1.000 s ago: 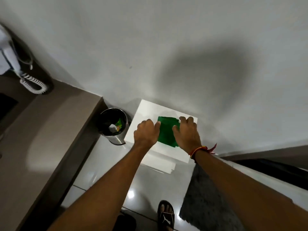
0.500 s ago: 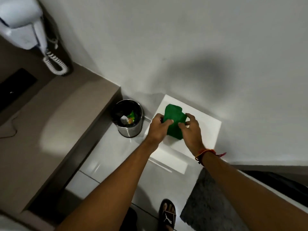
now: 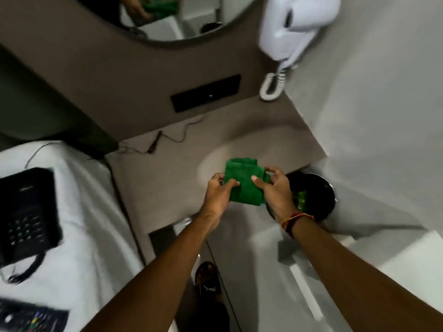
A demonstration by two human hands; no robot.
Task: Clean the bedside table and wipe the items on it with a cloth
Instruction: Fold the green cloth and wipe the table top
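Observation:
I hold a folded green cloth (image 3: 243, 182) in the air with both hands, above the brown bedside table top (image 3: 167, 178). My left hand (image 3: 217, 195) pinches its left edge with the thumb on top. My right hand (image 3: 275, 191), with a red thread bracelet at the wrist, grips the right edge. A black desk phone (image 3: 26, 212) lies on white bedding (image 3: 91, 212) at the left, and a black remote (image 3: 31, 318) lies at the bottom left.
A steel waste bin (image 3: 316, 197) stands on the floor right of the table, partly behind my right hand. A white wall-mounted device with a coiled cord (image 3: 292, 27) hangs above. A thin cable (image 3: 165, 137) lies at the table's back. My sandalled foot (image 3: 207, 282) is below.
The view swung left from the white surface by the bin to the brown table. Both hands lifted the green cloth off that surface and now hold it folded over the table.

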